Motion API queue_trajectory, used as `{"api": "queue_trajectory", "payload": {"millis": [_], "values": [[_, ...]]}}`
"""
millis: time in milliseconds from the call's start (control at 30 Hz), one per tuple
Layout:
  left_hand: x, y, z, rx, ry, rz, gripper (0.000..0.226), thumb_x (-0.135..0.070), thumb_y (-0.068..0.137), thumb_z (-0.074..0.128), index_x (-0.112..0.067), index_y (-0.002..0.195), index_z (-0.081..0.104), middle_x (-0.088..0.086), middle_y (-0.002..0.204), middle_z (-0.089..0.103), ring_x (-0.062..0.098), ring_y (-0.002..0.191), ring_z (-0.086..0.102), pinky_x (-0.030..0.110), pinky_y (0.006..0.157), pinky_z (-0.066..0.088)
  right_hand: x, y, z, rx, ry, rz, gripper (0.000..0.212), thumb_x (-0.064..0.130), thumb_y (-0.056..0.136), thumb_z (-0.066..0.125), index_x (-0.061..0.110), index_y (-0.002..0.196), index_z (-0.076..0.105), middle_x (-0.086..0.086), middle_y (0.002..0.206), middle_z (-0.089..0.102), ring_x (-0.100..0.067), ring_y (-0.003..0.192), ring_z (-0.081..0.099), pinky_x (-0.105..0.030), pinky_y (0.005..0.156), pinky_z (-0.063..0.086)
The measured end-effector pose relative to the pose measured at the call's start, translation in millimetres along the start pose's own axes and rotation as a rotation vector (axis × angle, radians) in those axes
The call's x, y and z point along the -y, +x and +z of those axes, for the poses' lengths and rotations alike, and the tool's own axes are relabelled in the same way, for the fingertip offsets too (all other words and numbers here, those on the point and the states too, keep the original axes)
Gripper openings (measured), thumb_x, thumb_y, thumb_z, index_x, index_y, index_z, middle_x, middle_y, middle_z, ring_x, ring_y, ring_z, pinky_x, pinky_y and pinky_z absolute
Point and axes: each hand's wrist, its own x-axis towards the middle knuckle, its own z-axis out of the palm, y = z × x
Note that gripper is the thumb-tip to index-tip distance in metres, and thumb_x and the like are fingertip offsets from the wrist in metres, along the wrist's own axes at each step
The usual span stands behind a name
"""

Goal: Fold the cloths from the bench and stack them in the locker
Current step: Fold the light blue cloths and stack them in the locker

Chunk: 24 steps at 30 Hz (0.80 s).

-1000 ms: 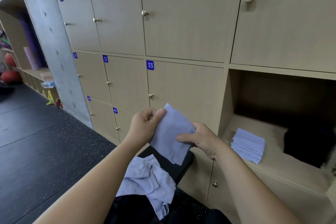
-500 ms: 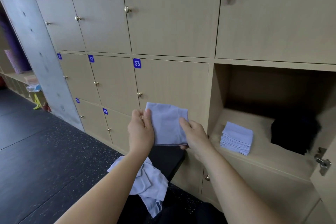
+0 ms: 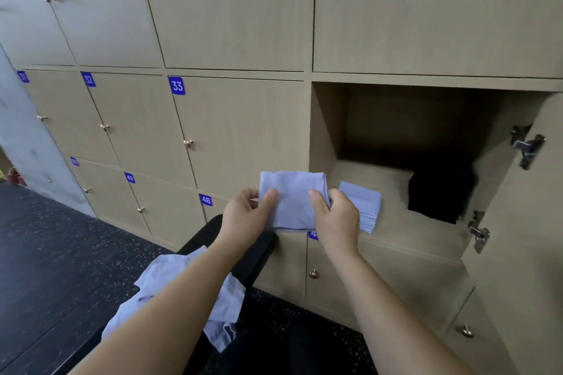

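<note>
Both hands hold a folded light blue cloth (image 3: 293, 198) in the air just left of the open locker (image 3: 396, 240). My left hand (image 3: 245, 218) pinches its left edge with thumb on top. My right hand (image 3: 336, 216) grips its right edge. Inside the locker, a stack of folded blue cloths (image 3: 364, 205) lies at the front left, partly hidden by my right hand. Loose unfolded blue cloths (image 3: 225, 307) lie crumpled on the black bench (image 3: 256, 256) under my left forearm.
A black bundle (image 3: 438, 192) sits at the right of the locker floor. The locker door (image 3: 524, 222) hangs open at the right with metal hinges. Closed numbered locker doors fill the wall. Dark speckled floor (image 3: 61, 253) lies to the left.
The cloth went from hanging half-open to a compact folded rectangle. Both hands carried it rightward, close to the locker opening.
</note>
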Motion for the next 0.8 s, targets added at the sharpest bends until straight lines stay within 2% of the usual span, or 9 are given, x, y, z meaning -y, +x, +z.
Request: {"api": "queue_trajectory", "payload": {"millis": [67,167,300,367,433,500,600,733,800], "values": [[5.8,1.4,17.4,0.149,-0.065,-0.017,0.018,-0.034,0.092,0.062,-0.021,0.104,0.063,-0.004,0.090,0.071,0.009,0.083,0.066,0.024,0.071,0.051,-16.6,7.7,-12.3,-0.003,-0.019,0.068,0.048,0.035,0.092,0.057,0.017,0.060,0.027,0.004,0.055,0.033,-0.017,0.056,0.032,-0.034,0.054,0.027],[16.9,8.1,45.7,0.246,-0.070,-0.046,0.017,-0.019,0.091,0.061,-0.022,0.108,0.064,-0.001,0.098,0.072,0.017,0.094,0.068,0.038,0.088,0.056,-41.0,16.0,-29.1,0.054,-0.017,0.134,0.048,0.028,0.091,0.058,0.017,0.059,0.024,0.006,0.053,0.027,-0.013,0.052,0.025,-0.032,0.050,0.021],[27.2,21.6,83.9,0.268,-0.091,-0.099,0.015,-0.013,0.091,0.062,-0.019,0.105,0.065,0.002,0.094,0.073,0.019,0.090,0.069,0.031,0.074,0.055,-83.0,29.7,-47.1,0.158,0.075,0.188,0.043,0.008,0.084,0.058,0.018,0.058,0.025,0.008,0.054,0.022,-0.011,0.054,0.020,-0.029,0.050,0.017],[31.1,30.3,101.0,0.272,-0.078,-0.126,0.014,-0.013,0.089,0.065,-0.016,0.103,0.067,0.003,0.091,0.073,0.019,0.086,0.070,0.026,0.067,0.051,-104.6,35.8,-54.3,0.184,0.086,0.221,0.033,0.008,0.083,0.060,0.006,0.058,0.038,0.002,0.056,0.033,-0.012,0.056,0.028,-0.029,0.053,0.022],[34.1,41.0,118.6,0.291,-0.075,-0.140,0.009,-0.013,0.087,0.068,-0.013,0.096,0.070,0.006,0.086,0.074,0.021,0.081,0.070,0.033,0.071,0.055,-122.9,43.6,-58.7,0.166,0.096,0.268,0.022,0.010,0.083,0.065,-0.005,0.069,0.056,-0.004,0.061,0.051,-0.013,0.060,0.042,-0.031,0.058,0.034],[35.1,53.0,137.4,0.313,-0.073,-0.142,0.004,-0.010,0.087,0.067,-0.011,0.084,0.070,0.003,0.076,0.072,0.018,0.071,0.066,0.033,0.070,0.054,-137.4,54.3,-60.1,0.117,0.108,0.329,0.013,0.010,0.083,0.069,0.001,0.074,0.066,-0.005,0.067,0.065,-0.013,0.063,0.053,-0.031,0.063,0.043],[34.3,76.4,166.2,0.344,-0.037,-0.154,0.016,-0.010,0.089,0.063,-0.003,0.076,0.062,0.001,0.067,0.059,0.017,0.061,0.052,0.021,0.054,0.044,-152.7,76.0,-57.7,0.064,0.097,0.374,0.023,0.008,0.081,0.070,0.014,0.061,0.061,0.006,0.056,0.057,-0.010,0.056,0.047,-0.028,0.059,0.037],[31.0,115.9,197.4,0.355,0.001,-0.132,0.028,-0.021,0.083,0.060,0.007,0.084,0.058,0.005,0.069,0.051,0.017,0.066,0.044,0.030,0.063,0.039,-165.1,114.7,-55.0,0.023,0.059,0.379,0.017,0.006,0.080,0.069,-0.003,0.067,0.061,-0.009,0.056,0.051,-0.015,0.059,0.044,-0.028,0.055,0.033],[33.0,138.6,211.6,0.359,0.013,-0.104,0.032,-0.024,0.078,0.058,0.007,0.086,0.059,0.006,0.071,0.051,0.016,0.068,0.045,0.033,0.067,0.041,-167.3,136.9,-54.8,0.009,0.013,0.360,0.019,0.008,0.081,0.070,0.010,0.063,0.063,-0.007,0.060,0.060,-0.016,0.063,0.054,-0.027,0.058,0.040]]}}
